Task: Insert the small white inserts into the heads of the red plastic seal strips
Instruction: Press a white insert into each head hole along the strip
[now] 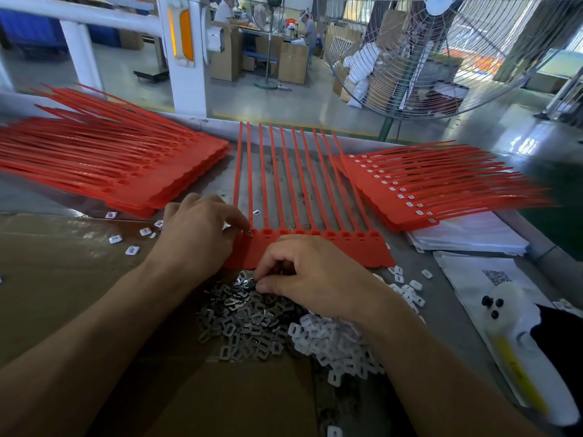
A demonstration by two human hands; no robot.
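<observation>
My left hand (202, 234) pinches something small at the first head of the flat red plastic sheet of joined seal strips (315, 244) lying between my hands; what it is, I cannot tell. My right hand (312, 272), fingers curled, picks at the heap of grey metal clips (249, 313), beside the pile of small white plastic inserts (334, 345). Risk: I could grab two stuck pieces, or seat one crooked in an open socket.
</observation>
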